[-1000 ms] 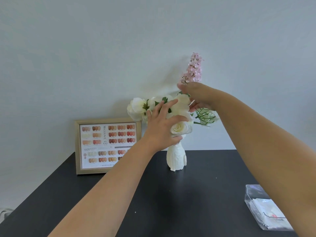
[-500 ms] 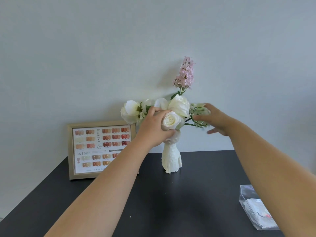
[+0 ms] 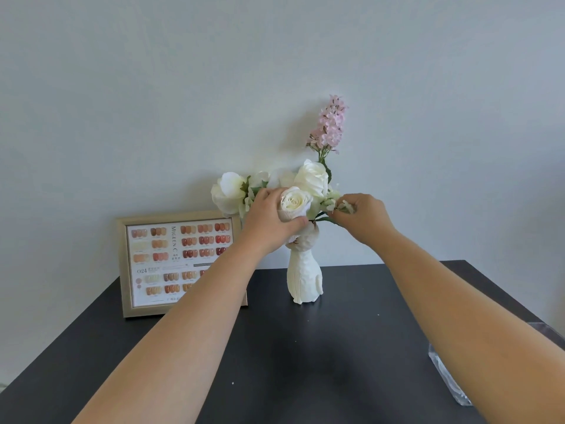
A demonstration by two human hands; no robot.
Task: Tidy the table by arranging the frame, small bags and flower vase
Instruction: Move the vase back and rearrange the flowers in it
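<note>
A white flower vase (image 3: pixel 304 280) stands upright at the back of the black table (image 3: pixel 305 362), close to the wall. It holds white roses (image 3: pixel 312 179) and a tall pink flower spike (image 3: pixel 330 123). My left hand (image 3: pixel 270 218) is closed around the front white rose (image 3: pixel 294 201) just above the vase's neck. My right hand (image 3: pixel 363 220) pinches a small green-and-white sprig (image 3: pixel 334 206) on the bouquet's right side. A gold-edged frame (image 3: pixel 180 261) with a nail-colour chart leans against the wall to the left of the vase. My left forearm hides its lower right corner.
A clear plastic bag (image 3: pixel 449 377) with white contents lies at the table's right edge, mostly hidden behind my right forearm. The grey wall rises directly behind the vase and frame. The table's left edge runs diagonally toward the lower left corner.
My right hand came down from the pink spike to the sprig at the bouquet's right. My left hand shifted lower and closed around the front rose.
</note>
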